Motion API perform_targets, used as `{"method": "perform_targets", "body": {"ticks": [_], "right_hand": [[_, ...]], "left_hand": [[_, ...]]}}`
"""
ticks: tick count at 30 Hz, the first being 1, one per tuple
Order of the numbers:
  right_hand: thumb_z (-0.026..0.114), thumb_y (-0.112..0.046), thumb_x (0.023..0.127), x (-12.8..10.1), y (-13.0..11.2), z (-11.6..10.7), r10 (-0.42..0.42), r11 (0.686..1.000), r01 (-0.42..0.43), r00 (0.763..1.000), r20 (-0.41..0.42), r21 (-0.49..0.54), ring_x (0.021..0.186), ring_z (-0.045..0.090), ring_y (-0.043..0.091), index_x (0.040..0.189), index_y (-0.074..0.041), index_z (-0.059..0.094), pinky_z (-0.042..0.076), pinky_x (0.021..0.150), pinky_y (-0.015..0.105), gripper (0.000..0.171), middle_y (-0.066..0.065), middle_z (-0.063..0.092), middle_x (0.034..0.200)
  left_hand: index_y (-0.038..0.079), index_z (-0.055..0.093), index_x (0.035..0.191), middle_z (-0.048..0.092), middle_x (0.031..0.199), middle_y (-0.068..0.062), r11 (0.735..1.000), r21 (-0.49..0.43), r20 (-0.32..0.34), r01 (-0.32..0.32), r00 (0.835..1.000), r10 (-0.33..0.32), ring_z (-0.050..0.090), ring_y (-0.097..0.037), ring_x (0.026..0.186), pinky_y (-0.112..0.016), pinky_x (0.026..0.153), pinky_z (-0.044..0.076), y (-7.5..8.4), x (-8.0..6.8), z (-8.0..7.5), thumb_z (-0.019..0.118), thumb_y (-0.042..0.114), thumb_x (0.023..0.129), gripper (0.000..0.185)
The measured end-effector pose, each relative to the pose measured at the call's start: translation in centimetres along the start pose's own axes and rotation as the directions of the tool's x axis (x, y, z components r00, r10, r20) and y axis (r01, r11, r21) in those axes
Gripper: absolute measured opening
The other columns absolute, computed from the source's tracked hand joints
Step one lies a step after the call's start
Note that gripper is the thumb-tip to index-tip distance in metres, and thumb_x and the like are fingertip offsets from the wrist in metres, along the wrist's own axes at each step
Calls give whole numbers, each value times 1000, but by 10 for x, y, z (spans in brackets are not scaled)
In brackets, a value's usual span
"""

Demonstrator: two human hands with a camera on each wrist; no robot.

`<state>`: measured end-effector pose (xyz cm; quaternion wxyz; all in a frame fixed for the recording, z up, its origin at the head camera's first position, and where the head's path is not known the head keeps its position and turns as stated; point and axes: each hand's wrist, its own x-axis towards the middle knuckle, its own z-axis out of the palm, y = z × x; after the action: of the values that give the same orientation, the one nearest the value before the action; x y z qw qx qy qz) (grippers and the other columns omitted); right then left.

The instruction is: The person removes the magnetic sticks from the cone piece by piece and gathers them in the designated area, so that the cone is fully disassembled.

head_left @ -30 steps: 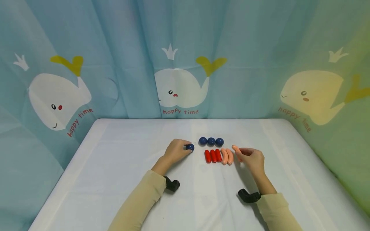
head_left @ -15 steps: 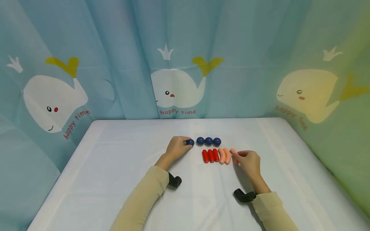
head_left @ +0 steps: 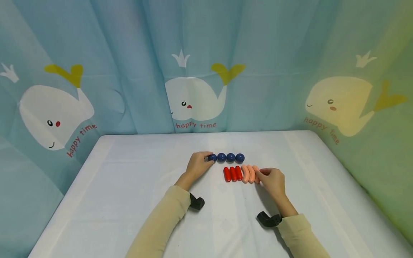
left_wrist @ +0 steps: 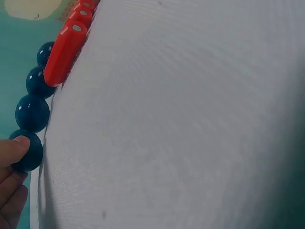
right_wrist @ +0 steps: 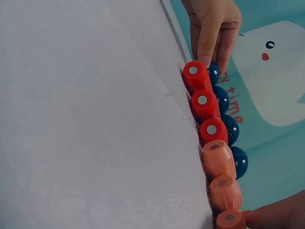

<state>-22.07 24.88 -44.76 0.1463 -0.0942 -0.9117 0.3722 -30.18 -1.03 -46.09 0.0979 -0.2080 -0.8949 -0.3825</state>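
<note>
In the head view my left hand (head_left: 197,165) pinches the leftmost dark blue ball (left_wrist: 32,153) between thumb and fingers. That ball sits at the left end of a row with three more blue balls (head_left: 230,157). My right hand (head_left: 273,181) holds the rightmost curved orange stick (head_left: 257,180) with thumb and fingertips. Two more curved orange sticks (head_left: 248,174) lie directly beside it. Left of those are three straight red sticks (head_left: 233,174), with pale round metal-looking dots on their near ends in the right wrist view.
A white cloth covers the table (head_left: 129,186). Behind it hangs a blue-green curtain (head_left: 142,71) printed with whales. Black curved devices (head_left: 197,202) are strapped at both wrists, below beige sleeves (head_left: 161,222).
My left hand has brought its blue ball rightward against the row of balls. My right hand has lowered its orange stick and moved it left beside the others. The head view has shifted slightly.
</note>
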Motion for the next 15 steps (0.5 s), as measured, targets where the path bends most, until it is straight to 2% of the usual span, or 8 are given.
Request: {"method": "perform_targets", "body": {"ticks": [7, 15], "right_hand": [[61, -21, 87, 1, 0, 0, 1, 1000, -1, 1000, -21, 6, 57, 50, 16, 86, 4, 72, 39, 49, 26, 27, 8, 64, 66], [60, -20, 87, 2, 2, -1, 0, 1000, 0, 1000, -17, 9, 59, 50, 16, 87, 5, 71, 39, 51, 26, 28, 8, 65, 69]], "left_hand": [[4, 67, 110, 65, 109, -7, 1000, 0, -5, -6, 1000, 6, 58, -20, 105, -31, 92, 43, -3, 2, 1, 71, 14, 81, 31], [5, 64, 116, 62, 115, -8, 999, 48, 0, -19, 1000, 19, 56, -21, 109, -31, 94, 41, -4, 2, 5, 70, 16, 82, 36]]}}
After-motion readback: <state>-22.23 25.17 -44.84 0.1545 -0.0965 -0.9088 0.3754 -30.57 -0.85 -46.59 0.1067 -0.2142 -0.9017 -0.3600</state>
